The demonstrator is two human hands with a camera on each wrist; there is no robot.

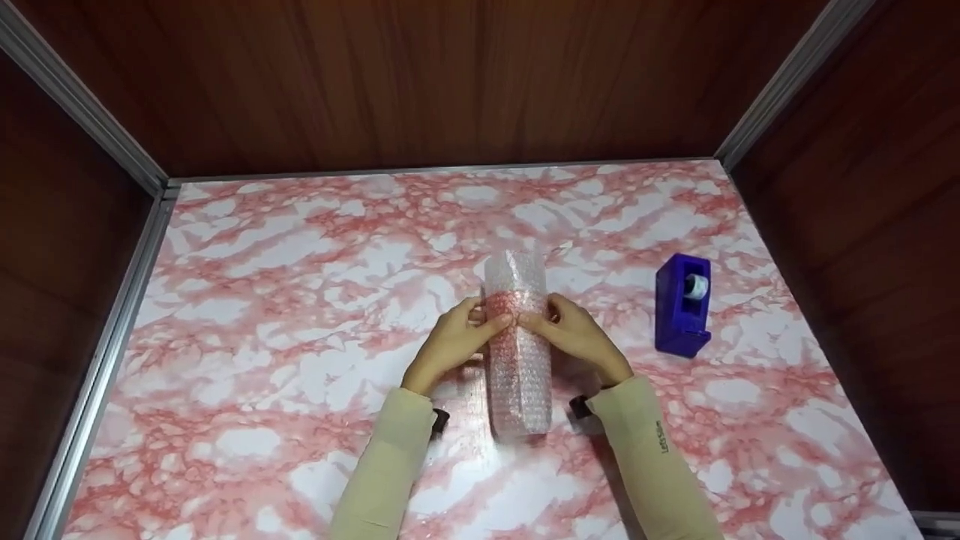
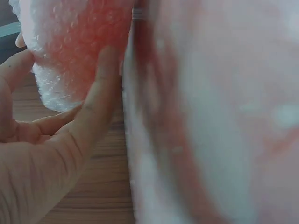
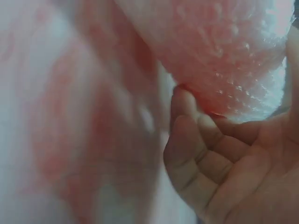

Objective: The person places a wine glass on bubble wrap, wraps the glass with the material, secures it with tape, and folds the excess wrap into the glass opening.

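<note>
A long bundle of bubble wrap (image 1: 521,390) lies lengthwise in front of me, with something red showing through its middle. My left hand (image 1: 454,337) holds it from the left side, thumb over the top. From the opposite side my right hand (image 1: 583,337) grips it, and both thumbs meet near the middle of the upper face. In the left wrist view, the fingers (image 2: 105,74) curve round the bubble wrap (image 2: 77,42). Curled fingers of the right hand sit under the wrap's edge (image 3: 233,70) in the right wrist view. What is inside stays hidden by the plastic.
A blue tape dispenser (image 1: 671,322) with a small roll of tape (image 1: 696,287) stands to the right of the bundle. The table (image 1: 262,360) has a red-and-white marbled cover. Dark wood panels (image 1: 450,82) with metal frame edges enclose its back and sides.
</note>
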